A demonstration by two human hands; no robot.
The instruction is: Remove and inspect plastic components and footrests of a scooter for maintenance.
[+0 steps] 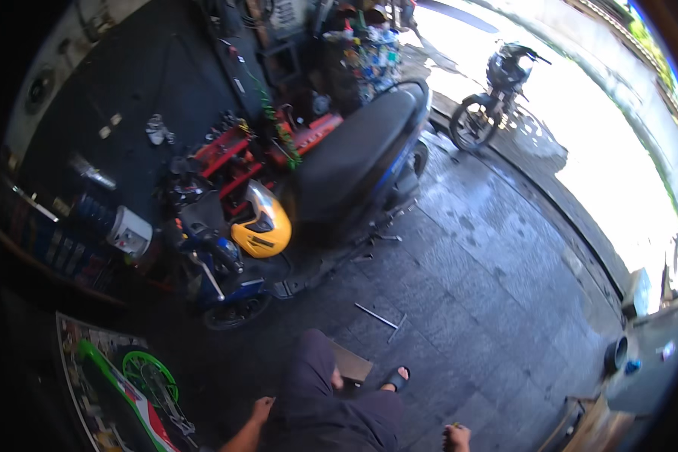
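Note:
My left hand [262, 409] is beside my left thigh, its fingers curled closed. Whatever it may hold is hidden. Low on the right, my right hand [457, 436] is closed too, with a tiny yellow-green bit showing at the fingers, too small to name. A T-handle wrench [384, 322] lies on the dark tiled floor in front of my feet. Between my legs a flat brown board [352, 363] shows in part. Ahead stands a dark scooter [346, 151], and a yellow helmet [267, 233] rests on its footboard area. Neither hand touches the scooter.
Several loose tools [386, 238] lie by the scooter. Red tool racks [224, 151] and a white container [130, 232] stand beyond it. At the lower left is a green wheel [151, 374]. A motorcycle [497, 98] stands at the sunlit doorway; a wooden bench [599, 428] is at the lower right.

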